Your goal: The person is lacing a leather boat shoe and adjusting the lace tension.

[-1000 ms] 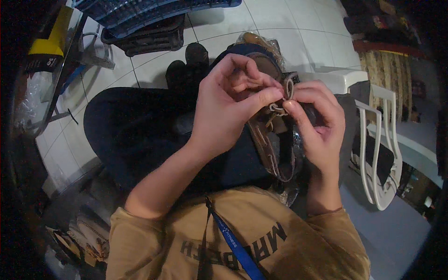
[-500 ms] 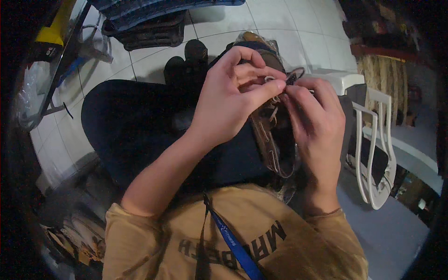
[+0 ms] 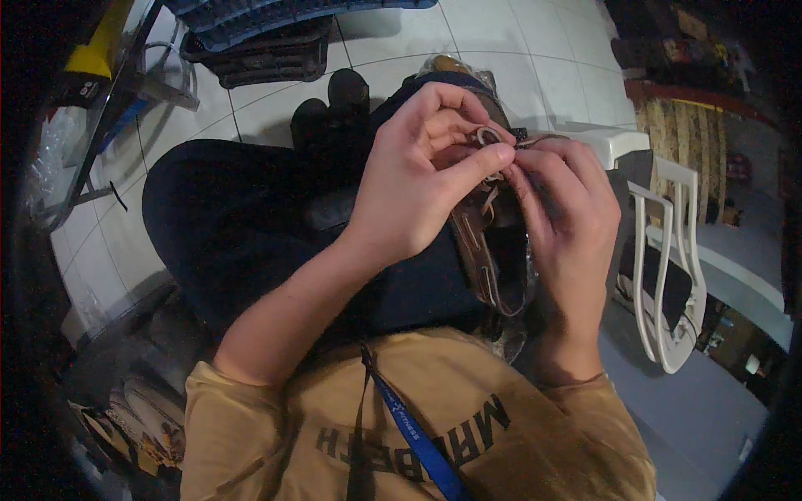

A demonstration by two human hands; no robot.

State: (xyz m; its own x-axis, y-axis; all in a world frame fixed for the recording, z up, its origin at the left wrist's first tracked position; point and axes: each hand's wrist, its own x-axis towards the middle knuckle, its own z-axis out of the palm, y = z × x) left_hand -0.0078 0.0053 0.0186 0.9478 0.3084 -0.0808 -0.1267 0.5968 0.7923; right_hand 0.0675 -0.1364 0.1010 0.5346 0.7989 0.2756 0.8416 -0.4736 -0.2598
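Note:
A brown leather item (image 3: 472, 242), which looks like a lace-up shoe with a thin cord along its edge, rests on my right thigh. Much of it is behind my hands. My left hand (image 3: 401, 184) pinches a pale brown lace (image 3: 487, 136) between thumb and fingers, and a small curl of it shows above the thumb. Right beside it, my right hand (image 3: 572, 196) has its thumb and forefinger closed on the lace as well, the tips almost touching those of the left. A strand sticks out past the right fingers.
Dark crates (image 3: 267, 54) stand on the white tiled floor (image 3: 409, 37) ahead. A white plastic chair arm (image 3: 668, 275) is close on my right. At left are a metal frame (image 3: 100, 125) and a yellow-and-black object (image 3: 88, 63). Several shoe-like items (image 3: 142, 417) lie at lower left.
The lace now forms a clearer round curl above my left thumb. My right fingers have shifted slightly, and a strand now points out to the right. Both hands keep their pinch.

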